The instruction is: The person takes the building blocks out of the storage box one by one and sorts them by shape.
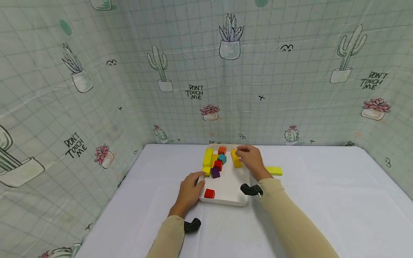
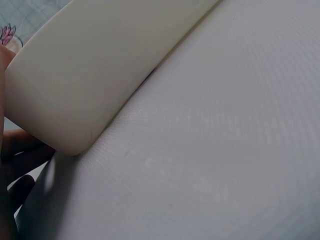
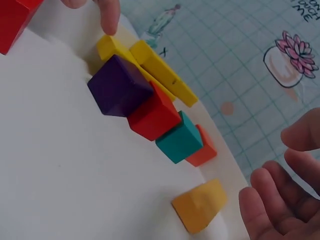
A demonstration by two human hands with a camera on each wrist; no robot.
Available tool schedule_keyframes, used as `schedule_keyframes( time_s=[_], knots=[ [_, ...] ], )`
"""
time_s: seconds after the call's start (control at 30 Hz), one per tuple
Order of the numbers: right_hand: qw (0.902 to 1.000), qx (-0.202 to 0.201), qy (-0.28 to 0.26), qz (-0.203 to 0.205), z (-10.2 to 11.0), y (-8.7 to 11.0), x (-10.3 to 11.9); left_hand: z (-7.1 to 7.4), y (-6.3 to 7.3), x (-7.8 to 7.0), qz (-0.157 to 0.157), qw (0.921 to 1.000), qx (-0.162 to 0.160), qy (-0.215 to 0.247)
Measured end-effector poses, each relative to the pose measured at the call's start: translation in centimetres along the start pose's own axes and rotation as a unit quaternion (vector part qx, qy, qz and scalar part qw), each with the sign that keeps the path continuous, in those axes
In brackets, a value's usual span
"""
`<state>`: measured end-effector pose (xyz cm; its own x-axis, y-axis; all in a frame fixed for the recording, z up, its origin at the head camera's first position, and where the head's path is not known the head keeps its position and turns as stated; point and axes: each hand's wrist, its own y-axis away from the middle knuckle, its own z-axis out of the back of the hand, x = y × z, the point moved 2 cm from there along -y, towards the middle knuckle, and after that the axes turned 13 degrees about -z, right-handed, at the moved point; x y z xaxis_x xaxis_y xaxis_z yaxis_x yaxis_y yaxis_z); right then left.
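Observation:
My left hand [image 1: 189,190] grips the left side of a shallow white tray [image 1: 226,202], one fingertip by the end of a yellow block [image 1: 206,171]. In the left wrist view its fingers lie partly hidden around the tray's corner. My right hand [image 1: 251,159] hovers over the tray's far right part, near a yellow-orange block [image 1: 237,160]. The right wrist view shows its fingers loosely bent, with nothing between them and the thumb. Along the tray's left side stand a purple cube [image 3: 120,86], a red cube [image 3: 154,115], a teal cube [image 3: 179,138] and an orange cube [image 3: 204,148].
Another yellow block [image 1: 208,157] lies higher up at the tray's left wall. A separate red cube [image 1: 209,194] sits in the near left corner. Outside the tray, a flat yellow block [image 1: 275,171] lies on the white-covered table [image 1: 309,200]. A patterned cloth [image 1: 258,79] hangs behind.

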<state>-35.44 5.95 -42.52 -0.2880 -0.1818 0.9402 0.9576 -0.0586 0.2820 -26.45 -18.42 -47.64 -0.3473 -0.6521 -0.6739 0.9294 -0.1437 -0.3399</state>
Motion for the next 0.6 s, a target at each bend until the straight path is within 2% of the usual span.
schedule_keyframes(
  time_s=[0.27, 0.4, 0.6],
  knots=[
    [0.9971, -0.052, 0.051, 0.021, -1.2, -0.6, -0.4, -0.8, 0.0, 0.0, 0.002, 1.0000, 0.002, 0.001],
    [0.9952, -0.073, 0.056, 0.032, -1.9, -0.7, -0.5, -0.8, 0.0, -0.1, -0.001, 1.0000, -0.002, 0.005],
    [0.9956, -0.068, 0.055, 0.032, -3.0, -0.9, -0.4, -0.1, 0.0, 0.0, -0.002, 1.0000, -0.007, -0.003]
  ],
)
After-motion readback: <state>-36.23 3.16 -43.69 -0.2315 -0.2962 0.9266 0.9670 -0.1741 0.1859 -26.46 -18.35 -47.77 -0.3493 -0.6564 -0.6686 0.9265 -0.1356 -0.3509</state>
